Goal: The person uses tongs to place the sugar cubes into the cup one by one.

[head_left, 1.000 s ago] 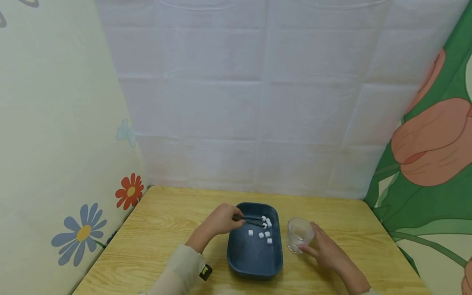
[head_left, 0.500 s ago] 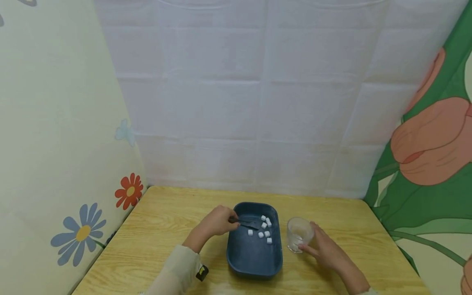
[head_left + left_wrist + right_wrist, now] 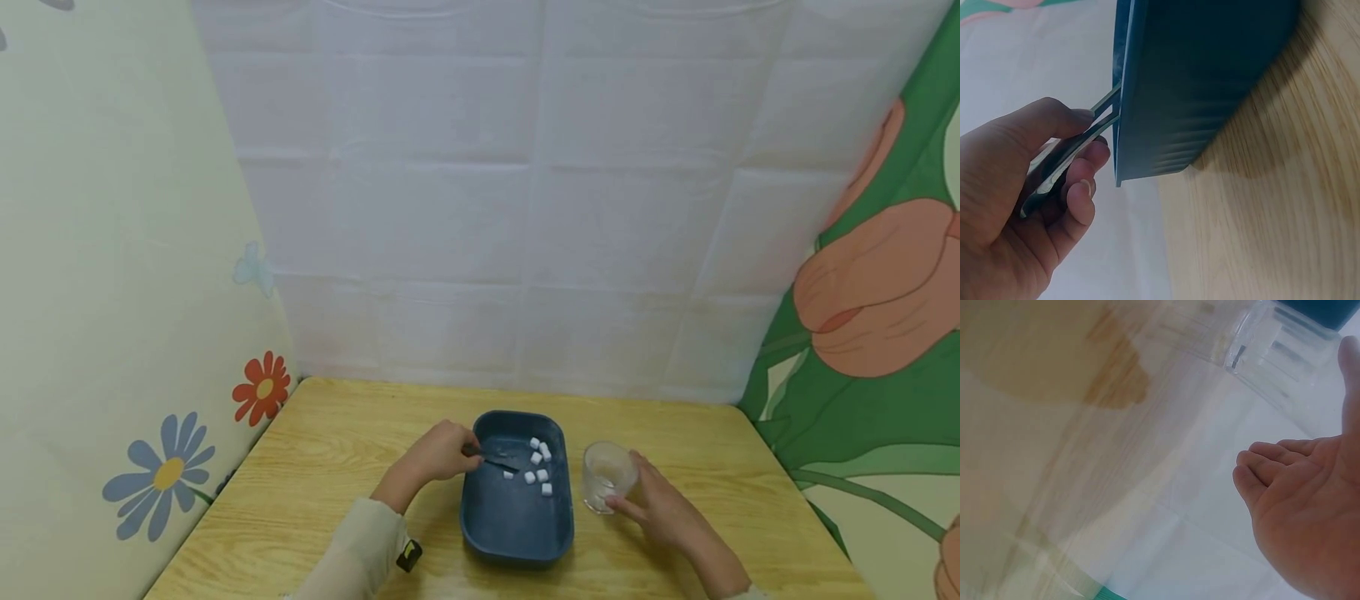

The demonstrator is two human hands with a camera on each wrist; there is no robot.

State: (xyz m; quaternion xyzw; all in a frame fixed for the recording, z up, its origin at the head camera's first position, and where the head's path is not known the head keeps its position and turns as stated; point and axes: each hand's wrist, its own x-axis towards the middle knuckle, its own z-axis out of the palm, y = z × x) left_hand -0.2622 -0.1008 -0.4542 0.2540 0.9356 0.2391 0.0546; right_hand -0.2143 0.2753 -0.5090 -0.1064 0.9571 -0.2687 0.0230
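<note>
At eight o'clock from the middle of the blue tray (image 3: 517, 525), nearest the wearer, lay a pale sleeve (image 3: 352, 550) with a small black object (image 3: 408, 555) beside its cuff. At four o'clock the right hand (image 3: 660, 510) held the clear glass (image 3: 606, 475) between thumb and fingers, the glass standing upright on the table (image 3: 360, 450) just outside the tray, at three o'clock. At ten o'clock the left hand (image 3: 441, 450) pinched the tongs (image 3: 1069, 150) between thumb and fingers, the two arms a little apart.

The tongs had just changed place: their tips, a second earlier about a cube in the group, had drawn back towards the left hand. No cube appeared to have come away with them; the work seemed to have turned to the lone cube (image 3: 508, 475), now partly covered by the near arm. Whether they touched could not be told.

That cube lay at four o'clock from the left hand and ten o'clock from the right. The other white cubes (image 3: 542, 476) sat at one o'clock in the tray, and at twelve, beyond the table, hung a creased white sheet (image 3: 480, 208).
</note>
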